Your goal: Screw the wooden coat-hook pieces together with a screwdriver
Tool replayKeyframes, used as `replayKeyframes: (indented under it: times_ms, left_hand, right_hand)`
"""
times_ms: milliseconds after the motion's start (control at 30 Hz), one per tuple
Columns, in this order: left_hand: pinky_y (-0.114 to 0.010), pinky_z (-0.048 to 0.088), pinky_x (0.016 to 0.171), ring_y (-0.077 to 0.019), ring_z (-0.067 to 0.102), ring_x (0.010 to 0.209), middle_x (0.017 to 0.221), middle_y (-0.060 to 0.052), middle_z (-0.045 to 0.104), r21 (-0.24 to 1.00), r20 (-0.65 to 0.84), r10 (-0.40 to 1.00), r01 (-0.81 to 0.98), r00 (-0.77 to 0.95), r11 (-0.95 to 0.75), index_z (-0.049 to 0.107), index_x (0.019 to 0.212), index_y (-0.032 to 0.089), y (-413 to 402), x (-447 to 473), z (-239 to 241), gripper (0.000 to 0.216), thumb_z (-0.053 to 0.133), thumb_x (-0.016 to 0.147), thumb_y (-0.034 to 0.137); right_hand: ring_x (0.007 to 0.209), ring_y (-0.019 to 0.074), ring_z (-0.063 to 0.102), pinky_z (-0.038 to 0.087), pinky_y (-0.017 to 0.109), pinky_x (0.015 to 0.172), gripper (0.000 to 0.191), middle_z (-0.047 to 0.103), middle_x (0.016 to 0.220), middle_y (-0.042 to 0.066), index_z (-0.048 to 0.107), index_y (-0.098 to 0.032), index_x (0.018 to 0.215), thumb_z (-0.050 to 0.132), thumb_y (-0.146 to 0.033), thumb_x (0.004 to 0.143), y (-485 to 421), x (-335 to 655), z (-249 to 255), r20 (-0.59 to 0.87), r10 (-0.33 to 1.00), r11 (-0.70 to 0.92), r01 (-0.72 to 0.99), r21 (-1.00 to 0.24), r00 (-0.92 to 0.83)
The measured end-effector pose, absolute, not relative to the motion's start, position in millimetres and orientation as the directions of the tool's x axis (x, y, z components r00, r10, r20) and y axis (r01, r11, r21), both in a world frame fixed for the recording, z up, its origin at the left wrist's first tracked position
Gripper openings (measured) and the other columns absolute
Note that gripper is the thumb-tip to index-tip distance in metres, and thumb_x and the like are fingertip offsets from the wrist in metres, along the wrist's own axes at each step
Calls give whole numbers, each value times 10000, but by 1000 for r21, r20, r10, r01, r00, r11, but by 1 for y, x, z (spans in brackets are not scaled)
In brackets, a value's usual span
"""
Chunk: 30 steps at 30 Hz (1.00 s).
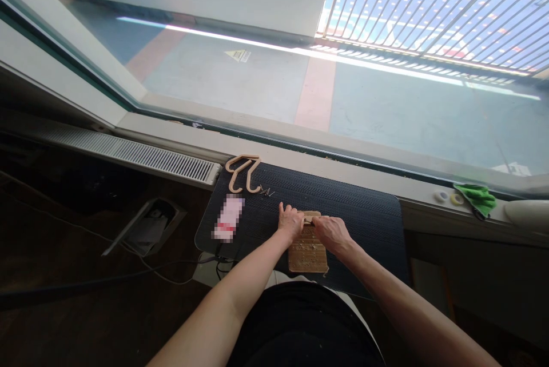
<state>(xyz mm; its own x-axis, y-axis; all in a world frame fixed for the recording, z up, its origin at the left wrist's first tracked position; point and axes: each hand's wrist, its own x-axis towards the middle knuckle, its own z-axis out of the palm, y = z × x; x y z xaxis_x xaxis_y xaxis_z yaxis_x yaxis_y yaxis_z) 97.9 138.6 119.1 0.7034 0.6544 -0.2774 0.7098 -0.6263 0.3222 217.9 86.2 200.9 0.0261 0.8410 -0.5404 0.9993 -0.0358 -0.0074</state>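
A small wooden board [307, 258] lies on the black tabletop close to my body, its face dotted with small holes or metal bits. My left hand [291, 222] grips near the board's far left corner, its fingers bent and one digit pointing up. Closed at the far right corner is my right hand [333, 232], its fingers curled. Between the hands runs a pale narrow strip [307, 219]; what the right fingers hold is hidden. Two curved wooden brackets [244, 172] rest at the table's far left corner, with several screws [266, 191] beside them.
The black table [364, 207] stands against the windowsill [300, 164]. A blurred pink item [229, 218] lies on its left side. A radiator [137, 150] is at left, above an open box [160, 224] and cables. On the right sill are a green cloth [476, 198] and tape rolls [456, 199].
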Motion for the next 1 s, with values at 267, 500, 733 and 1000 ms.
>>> replayKeyframes:
  times_ms: [267, 500, 733, 1000]
  left_hand:
    - [-523, 173, 992, -234, 467, 940, 890, -68, 626, 331, -279, 652, 708, 705, -624, 640, 882, 226, 138, 98, 118, 197, 466, 816, 291]
    - [-525, 166, 992, -241, 462, 951, 896, -76, 620, 338, -294, 641, 704, 709, -624, 638, 892, 217, 139, 98, 120, 191, 476, 808, 274]
    - [-531, 152, 999, -240, 460, 959, 909, -72, 622, 335, -309, 639, 709, 704, -620, 631, 896, 222, 139, 97, 122, 184, 481, 807, 280]
    - [-525, 164, 997, -240, 464, 955, 910, -70, 624, 326, -306, 643, 712, 702, -622, 630, 901, 227, 139, 98, 123, 191, 471, 812, 286]
  right_hand:
    - [811, 170, 629, 440, 232, 669, 246, 647, 943, 101, 608, -171, 918, 376, -119, 856, 89, 215, 205, -541, 841, -12, 1000, -25, -4]
    - [746, 186, 640, 442, 252, 634, 252, 675, 809, 83, 627, -162, 811, 380, -171, 860, 90, 217, 197, -551, 834, -49, 999, -13, 34]
    - [767, 198, 636, 439, 258, 619, 235, 656, 877, 92, 607, -172, 894, 379, -139, 855, 88, 217, 201, -528, 849, -20, 1000, -11, 11]
    - [771, 188, 634, 438, 255, 640, 256, 660, 881, 91, 622, -167, 867, 373, -112, 842, 89, 218, 202, -538, 842, 5, 999, -31, -21]
